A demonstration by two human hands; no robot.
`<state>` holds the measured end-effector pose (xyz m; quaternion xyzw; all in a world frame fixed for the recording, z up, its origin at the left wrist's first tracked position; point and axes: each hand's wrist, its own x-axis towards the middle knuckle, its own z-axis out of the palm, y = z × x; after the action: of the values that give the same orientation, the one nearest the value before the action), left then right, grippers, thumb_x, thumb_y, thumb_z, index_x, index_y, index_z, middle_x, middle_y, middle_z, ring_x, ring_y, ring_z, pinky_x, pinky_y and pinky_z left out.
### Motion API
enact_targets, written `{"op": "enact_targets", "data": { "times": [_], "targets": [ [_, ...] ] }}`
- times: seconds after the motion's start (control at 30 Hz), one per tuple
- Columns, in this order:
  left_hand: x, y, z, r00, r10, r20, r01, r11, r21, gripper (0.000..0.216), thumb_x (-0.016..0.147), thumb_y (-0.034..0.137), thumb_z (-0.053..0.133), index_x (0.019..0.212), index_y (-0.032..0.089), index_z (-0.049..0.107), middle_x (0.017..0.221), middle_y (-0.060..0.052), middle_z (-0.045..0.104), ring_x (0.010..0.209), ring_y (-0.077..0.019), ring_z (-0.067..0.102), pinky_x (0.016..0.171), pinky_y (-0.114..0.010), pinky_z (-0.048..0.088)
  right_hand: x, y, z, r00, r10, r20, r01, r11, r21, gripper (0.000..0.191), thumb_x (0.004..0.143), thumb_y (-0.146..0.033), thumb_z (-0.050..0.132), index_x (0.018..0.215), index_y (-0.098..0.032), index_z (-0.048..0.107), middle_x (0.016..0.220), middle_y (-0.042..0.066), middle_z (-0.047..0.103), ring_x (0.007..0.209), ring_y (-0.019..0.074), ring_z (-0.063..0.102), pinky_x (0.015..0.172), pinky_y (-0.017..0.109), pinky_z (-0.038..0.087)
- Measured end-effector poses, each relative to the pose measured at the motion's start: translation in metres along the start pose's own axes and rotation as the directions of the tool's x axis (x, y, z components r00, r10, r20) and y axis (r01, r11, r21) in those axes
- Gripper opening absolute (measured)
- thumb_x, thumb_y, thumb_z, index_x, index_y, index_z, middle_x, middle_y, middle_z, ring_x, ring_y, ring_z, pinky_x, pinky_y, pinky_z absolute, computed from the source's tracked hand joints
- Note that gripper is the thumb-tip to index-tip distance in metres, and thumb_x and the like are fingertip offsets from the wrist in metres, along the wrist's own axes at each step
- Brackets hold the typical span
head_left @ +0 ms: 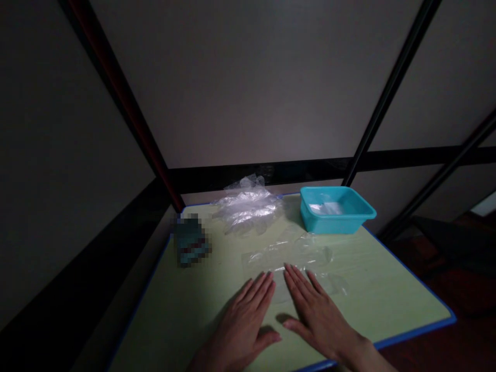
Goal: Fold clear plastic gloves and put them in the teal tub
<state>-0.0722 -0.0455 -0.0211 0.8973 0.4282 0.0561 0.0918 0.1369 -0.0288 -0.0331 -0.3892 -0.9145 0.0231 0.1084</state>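
Note:
A clear disposable plastic glove (289, 254) lies spread out flat on the table, its finger ends toward the right. My left hand (248, 315) is stretched out palm down, with its fingertips at the glove's near left part. Beside it, my right hand (315, 310) also lies flat, fingers extended over the glove's near edge. Neither hand grips anything. Behind the glove sits a loose, shiny pile of clear plastic gloves (250, 206).
A turquoise plastic basket (337, 223) with some whitish material inside stands at the back right of the pale green table (158, 320), which has a blue edge. A pixelated dark greenish item (191, 243) is at the left. Panelled walls (251, 93) rise behind.

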Motion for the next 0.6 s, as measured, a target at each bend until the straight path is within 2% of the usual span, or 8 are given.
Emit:
{"op": "enact_targets", "data": {
  "times": [0.2,0.33,0.43,0.6],
  "targets": [
    [-0.002,-0.002,0.0,0.999,-0.019,0.036,0.018,1.0,0.013,0.081,0.079,0.049,0.05,0.138,0.023,0.0,0.145,-0.004,0.005,0.131,-0.022,0.01,0.106,-0.039,0.018,-0.022,0.026,0.005,0.99,0.137,-0.034,-0.138,0.99,-0.033,0.073,0.086,-0.051,0.034,0.138,-0.011,0.002,0.142,0.013,0.014,0.13,0.0246,0.014,0.102,0.046,0.025],
    [-0.002,-0.001,-0.002,0.999,-0.033,0.019,0.033,0.999,-0.019,0.084,0.078,0.045,0.054,0.138,0.024,0.0,0.145,-0.004,0.005,0.131,-0.0231,0.011,0.105,-0.04,0.02,-0.026,0.041,-0.009,0.972,0.236,-0.02,-0.235,0.972,0.029,0.064,0.087,-0.048,0.034,0.138,-0.015,0.013,0.14,0.011,0.023,0.128,0.0232,0.022,0.102,0.045,0.027],
    [-0.002,-0.001,-0.006,0.999,-0.053,-0.007,0.052,0.997,-0.053,0.081,0.079,0.038,0.055,0.137,0.025,0.001,0.145,-0.003,0.009,0.131,-0.0217,0.013,0.105,-0.04,0.023,-0.005,0.041,-0.022,0.955,0.296,-0.028,-0.292,0.951,0.102,0.056,0.089,-0.044,0.029,0.135,-0.013,0.024,0.136,0.011,0.034,0.125,0.0212,0.029,0.103,0.043,0.025],
    [-0.001,-0.003,-0.012,0.995,-0.061,-0.074,0.054,0.994,-0.097,0.069,0.081,0.035,0.052,0.137,0.026,0.012,0.142,-0.002,0.024,0.129,-0.0224,0.021,0.104,-0.043,0.026,0.042,0.033,-0.027,0.976,0.217,0.003,-0.215,0.969,0.123,0.047,0.091,-0.034,0.028,0.129,-0.007,0.035,0.129,0.015,0.044,0.122,0.0231,0.035,0.103,0.044,0.022]
  ]
}}
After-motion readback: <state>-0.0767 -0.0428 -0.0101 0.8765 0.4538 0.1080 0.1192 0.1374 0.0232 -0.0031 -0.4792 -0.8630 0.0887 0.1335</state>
